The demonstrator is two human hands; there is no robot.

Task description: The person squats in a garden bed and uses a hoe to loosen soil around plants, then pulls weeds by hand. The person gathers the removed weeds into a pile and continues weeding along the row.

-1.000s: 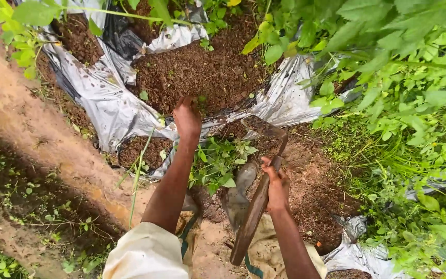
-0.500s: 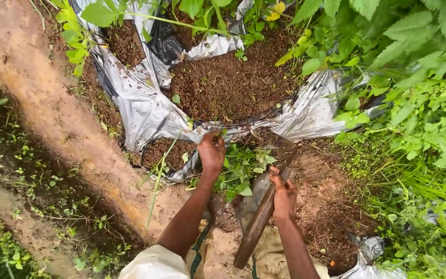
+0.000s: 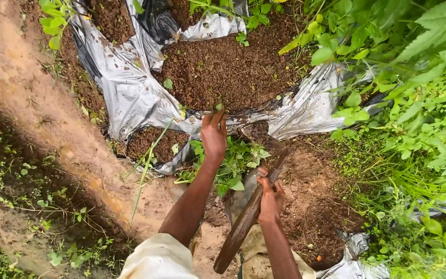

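**Hands at the soil bed, hoe in grip**

Left hand (image 3: 213,137) stretched forward, fingers (image 3: 218,118) loosely open and pointing at the edge of the silver plastic sheet (image 3: 130,88), just touching a small green sprig there. Below the palm, a clump of leafy weeds (image 3: 236,165) between the sheet's torn edge and bare ground. Right hand (image 3: 270,199) closed around the wooden handle of a hoe (image 3: 246,219); handle slanting from lower left up to the right, soil-caked blade end near the sheet's edge, just right of the left hand. Dark soil (image 3: 228,70) heaped on the sheet beyond both hands. Orange-brown dirt path (image 3: 42,119) running diagonally on the left. Dense green foliage (image 3: 414,93) crowding the right side. Pale sleeve (image 3: 156,258) at the bottom edge.
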